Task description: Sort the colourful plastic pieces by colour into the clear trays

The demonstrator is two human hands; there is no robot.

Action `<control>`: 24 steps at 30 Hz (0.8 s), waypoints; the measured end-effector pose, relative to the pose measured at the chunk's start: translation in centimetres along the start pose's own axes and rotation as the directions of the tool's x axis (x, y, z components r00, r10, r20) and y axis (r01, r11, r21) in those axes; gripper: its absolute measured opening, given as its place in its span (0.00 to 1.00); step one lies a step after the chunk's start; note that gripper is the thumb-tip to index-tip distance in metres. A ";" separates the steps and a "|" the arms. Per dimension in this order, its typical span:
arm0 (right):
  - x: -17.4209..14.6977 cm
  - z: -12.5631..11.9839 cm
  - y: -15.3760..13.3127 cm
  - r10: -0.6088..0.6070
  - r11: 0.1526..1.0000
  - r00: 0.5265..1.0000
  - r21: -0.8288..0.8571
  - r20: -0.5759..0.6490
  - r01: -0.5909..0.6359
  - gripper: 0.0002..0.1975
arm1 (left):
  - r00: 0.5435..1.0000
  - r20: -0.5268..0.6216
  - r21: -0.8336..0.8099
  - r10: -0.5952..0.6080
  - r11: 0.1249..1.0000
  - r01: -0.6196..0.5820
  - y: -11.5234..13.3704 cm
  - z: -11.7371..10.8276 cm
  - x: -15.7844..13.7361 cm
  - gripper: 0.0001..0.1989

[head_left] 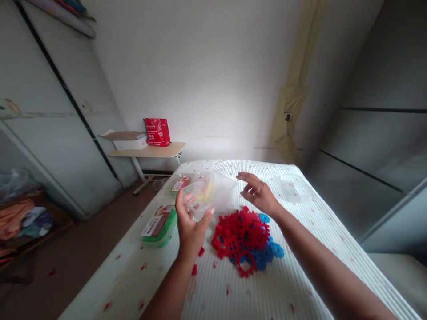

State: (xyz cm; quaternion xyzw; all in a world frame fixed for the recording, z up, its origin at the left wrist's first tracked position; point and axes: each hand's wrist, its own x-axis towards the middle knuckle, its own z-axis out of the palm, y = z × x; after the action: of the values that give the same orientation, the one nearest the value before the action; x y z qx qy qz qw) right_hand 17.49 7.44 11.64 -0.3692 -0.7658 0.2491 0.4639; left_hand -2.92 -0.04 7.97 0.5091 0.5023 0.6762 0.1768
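My left hand (191, 222) grips a clear plastic container (218, 193) by its near left end, thumb and fingers around it. The container is tilted above the bed-like surface, and something yellow shows through it, though I cannot tell whether that lies inside or behind. To its right, my right hand (258, 193) hovers with fingers apart and curved, touching nothing. Just below both hands lies a heap of red plastic building pieces (240, 235), with blue plastic building pieces (267, 255) under its right side. A few loose red bits lie left of the heap.
Labelled clear boxes stand on the left: one with green contents (160, 229), another behind it (180, 184). A clear plastic lid or tray (293, 189) lies at the far right. Beyond, a small table (150, 152) holds a red bag (156, 132) and a cardboard box (128, 141).
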 end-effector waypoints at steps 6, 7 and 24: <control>-3.9 -2.4 -2.2 -0.056 0.913 0.994 -0.399 0.094 0.089 0.21 | 0.966 0.245 -0.219 -0.081 0.966 0.137 0.0 2.9 -0.7 0.42; -4.2 -3.1 -1.9 -0.045 0.901 0.997 -0.428 0.066 0.069 0.19 | 0.953 0.284 -0.248 -0.102 0.953 0.176 -0.1 3.1 -0.7 0.41; -5.5 -5.3 0.6 -0.109 0.725 0.978 -0.659 0.178 0.201 0.09 | 0.884 0.386 -0.172 -0.264 0.921 0.350 -5.0 2.4 -0.2 0.33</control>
State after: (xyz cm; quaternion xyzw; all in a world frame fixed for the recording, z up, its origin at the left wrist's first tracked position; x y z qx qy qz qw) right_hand 24.08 3.63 10.69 -0.4299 -0.8598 -0.0611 0.2687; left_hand -2.15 3.18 3.49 0.5116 0.4524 0.5909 0.4295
